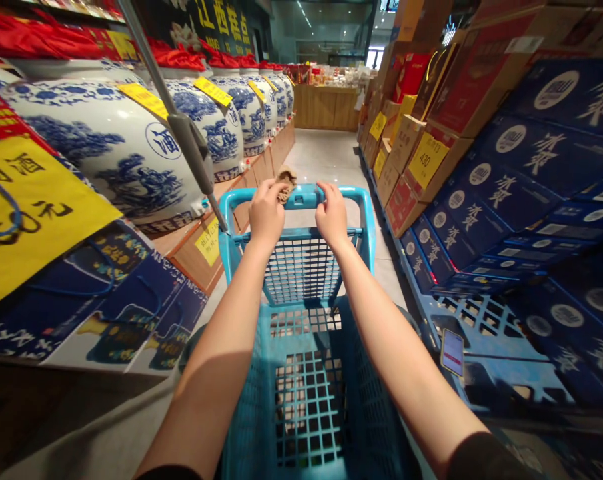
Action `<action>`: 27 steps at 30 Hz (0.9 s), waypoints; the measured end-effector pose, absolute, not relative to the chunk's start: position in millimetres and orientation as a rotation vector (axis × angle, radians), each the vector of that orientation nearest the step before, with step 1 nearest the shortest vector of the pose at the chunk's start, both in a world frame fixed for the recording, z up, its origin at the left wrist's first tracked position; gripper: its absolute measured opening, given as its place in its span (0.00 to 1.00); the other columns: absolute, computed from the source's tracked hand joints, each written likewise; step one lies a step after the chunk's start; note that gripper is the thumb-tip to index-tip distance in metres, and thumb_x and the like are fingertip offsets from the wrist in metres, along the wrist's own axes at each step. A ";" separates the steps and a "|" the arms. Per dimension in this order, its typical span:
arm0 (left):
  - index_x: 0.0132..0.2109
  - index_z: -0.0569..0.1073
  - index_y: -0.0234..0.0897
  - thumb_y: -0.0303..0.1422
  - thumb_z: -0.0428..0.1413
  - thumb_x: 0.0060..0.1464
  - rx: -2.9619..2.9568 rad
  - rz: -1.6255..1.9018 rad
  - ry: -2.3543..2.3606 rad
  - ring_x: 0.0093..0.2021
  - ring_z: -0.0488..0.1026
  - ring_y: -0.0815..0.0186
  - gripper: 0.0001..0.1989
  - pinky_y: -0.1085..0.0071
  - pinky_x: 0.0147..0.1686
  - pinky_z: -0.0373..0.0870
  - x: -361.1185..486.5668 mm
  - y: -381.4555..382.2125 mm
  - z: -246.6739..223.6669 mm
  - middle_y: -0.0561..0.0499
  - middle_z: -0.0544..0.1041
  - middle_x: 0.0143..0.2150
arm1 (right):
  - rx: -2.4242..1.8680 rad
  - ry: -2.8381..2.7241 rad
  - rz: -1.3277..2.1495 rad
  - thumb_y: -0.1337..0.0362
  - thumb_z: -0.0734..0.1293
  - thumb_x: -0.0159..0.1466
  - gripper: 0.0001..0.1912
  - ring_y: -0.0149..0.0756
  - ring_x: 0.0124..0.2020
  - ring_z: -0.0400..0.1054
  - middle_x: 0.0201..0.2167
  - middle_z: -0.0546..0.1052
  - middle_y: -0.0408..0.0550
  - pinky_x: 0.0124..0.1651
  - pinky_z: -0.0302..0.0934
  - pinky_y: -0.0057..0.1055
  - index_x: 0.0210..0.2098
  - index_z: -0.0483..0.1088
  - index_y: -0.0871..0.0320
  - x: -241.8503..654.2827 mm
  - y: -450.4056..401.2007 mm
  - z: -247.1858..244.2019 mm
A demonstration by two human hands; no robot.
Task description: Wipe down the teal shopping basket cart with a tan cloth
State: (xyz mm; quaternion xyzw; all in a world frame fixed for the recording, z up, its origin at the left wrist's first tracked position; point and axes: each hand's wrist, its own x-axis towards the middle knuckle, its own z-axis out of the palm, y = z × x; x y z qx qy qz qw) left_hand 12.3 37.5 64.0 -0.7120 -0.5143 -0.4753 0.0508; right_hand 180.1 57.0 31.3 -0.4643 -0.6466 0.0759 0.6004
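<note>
The blue handle (308,194) lies under the left hand (267,212) and right hand (332,212) (both curled around it).

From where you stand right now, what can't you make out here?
All in the head view:
- Part of the brown crumpled thing: hidden by the left hand.
- The large yellow sign: cut off by the left edge.
- The words on the phone: too small.
- The front jar's inside: hidden under red cloth.
</note>
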 end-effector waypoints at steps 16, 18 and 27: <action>0.55 0.82 0.44 0.15 0.50 0.56 -2.229 -1.379 -1.522 0.64 0.77 0.53 0.28 0.56 0.68 0.74 24.9 29.8 63.4 0.46 0.80 0.62 | -1.069 -1.543 0.106 0.75 0.62 0.61 0.28 0.50 0.66 0.70 0.61 0.78 0.59 0.77 0.61 0.55 0.59 0.75 0.57 176.4 53.2 27.9; 0.55 0.82 0.42 0.16 0.50 0.57 -2.321 -1.321 -1.462 0.64 0.76 0.53 0.27 0.57 0.69 0.73 33.4 25.8 64.3 0.44 0.80 0.63 | -1.063 -1.555 0.100 0.75 0.62 0.61 0.28 0.50 0.66 0.70 0.61 0.78 0.59 0.76 0.62 0.54 0.59 0.75 0.57 176.5 52.6 27.4; 0.49 0.84 0.37 0.13 0.48 0.53 -2.115 -1.437 -1.631 0.60 0.78 0.52 0.26 0.58 0.64 0.74 11.0 29.7 69.6 0.43 0.82 0.56 | -1.115 -1.582 0.092 0.75 0.61 0.63 0.28 0.47 0.65 0.70 0.62 0.78 0.57 0.77 0.61 0.50 0.61 0.75 0.57 175.7 48.0 31.8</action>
